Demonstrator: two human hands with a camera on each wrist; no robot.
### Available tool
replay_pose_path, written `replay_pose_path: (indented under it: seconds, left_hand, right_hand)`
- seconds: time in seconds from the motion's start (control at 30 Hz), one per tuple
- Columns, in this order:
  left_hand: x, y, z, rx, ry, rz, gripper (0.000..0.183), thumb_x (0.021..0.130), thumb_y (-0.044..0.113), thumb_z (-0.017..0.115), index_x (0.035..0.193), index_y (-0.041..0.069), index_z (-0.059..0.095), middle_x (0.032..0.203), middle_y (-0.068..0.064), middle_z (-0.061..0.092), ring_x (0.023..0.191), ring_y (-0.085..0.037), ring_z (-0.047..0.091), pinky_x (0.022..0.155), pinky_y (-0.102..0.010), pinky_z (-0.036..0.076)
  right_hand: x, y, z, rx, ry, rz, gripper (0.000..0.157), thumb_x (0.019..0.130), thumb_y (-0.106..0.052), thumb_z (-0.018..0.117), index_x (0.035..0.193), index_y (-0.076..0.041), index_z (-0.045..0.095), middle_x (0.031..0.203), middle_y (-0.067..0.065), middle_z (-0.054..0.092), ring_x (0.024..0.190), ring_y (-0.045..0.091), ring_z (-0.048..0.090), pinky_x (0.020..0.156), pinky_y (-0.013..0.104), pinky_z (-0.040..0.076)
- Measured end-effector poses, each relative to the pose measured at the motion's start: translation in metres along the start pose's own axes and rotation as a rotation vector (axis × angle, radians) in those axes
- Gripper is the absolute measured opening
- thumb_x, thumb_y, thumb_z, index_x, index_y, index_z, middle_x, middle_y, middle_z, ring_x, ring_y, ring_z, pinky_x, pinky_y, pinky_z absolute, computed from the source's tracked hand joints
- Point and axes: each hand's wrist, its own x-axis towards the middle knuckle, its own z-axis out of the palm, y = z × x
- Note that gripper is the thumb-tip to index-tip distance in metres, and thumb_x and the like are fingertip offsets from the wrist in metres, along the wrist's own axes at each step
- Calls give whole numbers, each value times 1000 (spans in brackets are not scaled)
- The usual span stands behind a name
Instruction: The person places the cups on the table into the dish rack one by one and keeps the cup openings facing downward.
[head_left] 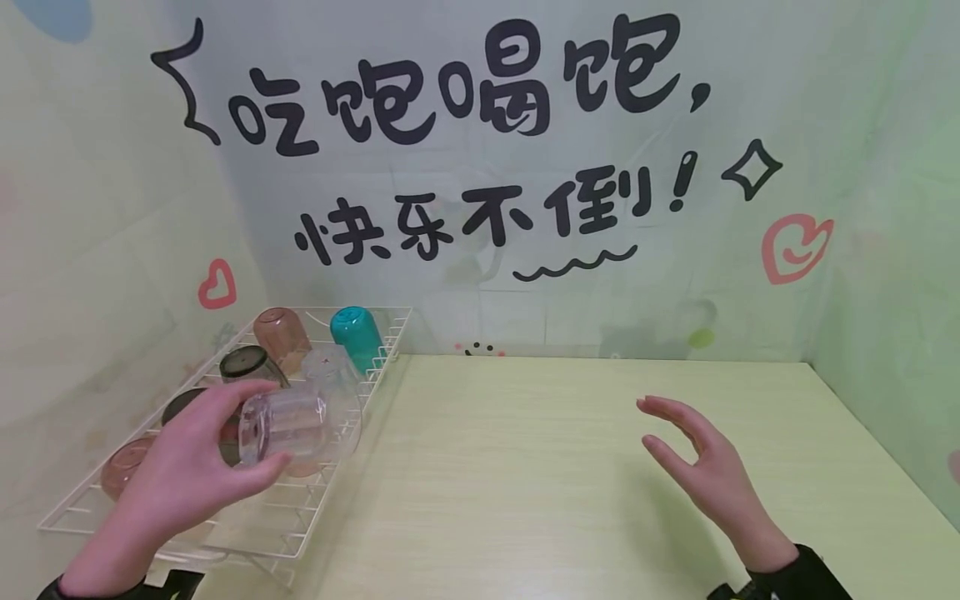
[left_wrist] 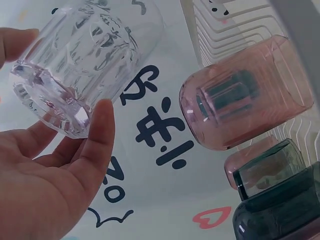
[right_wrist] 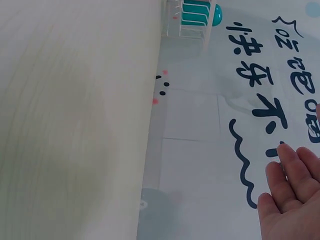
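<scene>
My left hand (head_left: 191,471) grips a clear, ribbed drinking glass (head_left: 296,421) that lies tipped sideways above the drying rack. In the left wrist view, the thumb and fingers hold this glass (left_wrist: 75,70) near its thick base. Below and behind it, a white wire rack (head_left: 258,553) carries upturned cups: a teal cup (head_left: 356,337), a pinkish-brown cup (head_left: 281,337), a dark grey cup (head_left: 251,364) and others partly hidden by the hand. My right hand (head_left: 708,467) hovers over the table's right side, fingers relaxed, thumb apart, touching nothing.
A pale wood-grain table (head_left: 510,475) spreads right of the rack. Behind it hangs a printed cloth (head_left: 480,308) with large dark lettering, and more cloth (head_left: 892,350) closes off the right side. Another pink cup (head_left: 123,467) stands at the rack's near left.
</scene>
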Motion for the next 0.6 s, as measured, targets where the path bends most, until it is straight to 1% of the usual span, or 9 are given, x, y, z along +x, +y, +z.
replay_pose_path:
  seconds: [0.07,0.2,0.27,0.37,0.47,0.6]
  left_hand:
    - [-2,-2,-1,-2,-17,-12,66,61,29,82,119,15,55,108,1,56,85,-3,44,64,-25,45]
    - [-7,-6,-2,5,-48,-26,67,61,33,81,121,16,55,111,-1,56,90,-4,43,66,-30,45]
    - [-9,-9,-3,18,-57,-21,69,61,34,82,121,15,55,112,-1,56,94,-6,43,68,-29,44]
    - [-13,-14,-5,36,-70,-15,70,60,35,82,121,15,55,113,-2,56,98,-11,45,71,-25,42]
    - [-16,-18,-7,53,-83,-11,70,58,35,83,119,14,56,112,-3,56,98,-15,46,70,-26,43]
    - [-20,-23,-8,80,-80,-1,69,55,34,84,116,14,57,107,-3,58,92,-9,46,66,-29,46]
  right_hand:
    - [-1,2,0,-7,6,-1,43,86,-21,63,127,-20,52,125,-5,56,116,0,45,96,9,27]
    - [-4,3,0,-22,14,7,42,86,-23,62,127,-21,52,124,-5,56,116,-1,44,95,8,27]
    - [-6,4,0,-30,13,14,42,86,-24,62,127,-22,52,124,-6,56,117,-2,43,94,8,27]
    - [-8,4,-1,-29,16,18,42,86,-24,62,127,-22,52,124,-6,56,117,-2,43,94,8,27]
    - [-10,7,-2,-37,25,14,42,86,-23,62,127,-22,52,123,-5,57,116,-2,44,94,7,27]
    - [-11,12,-4,-67,37,1,42,85,-22,63,126,-22,53,122,-5,58,114,-3,45,93,7,27]
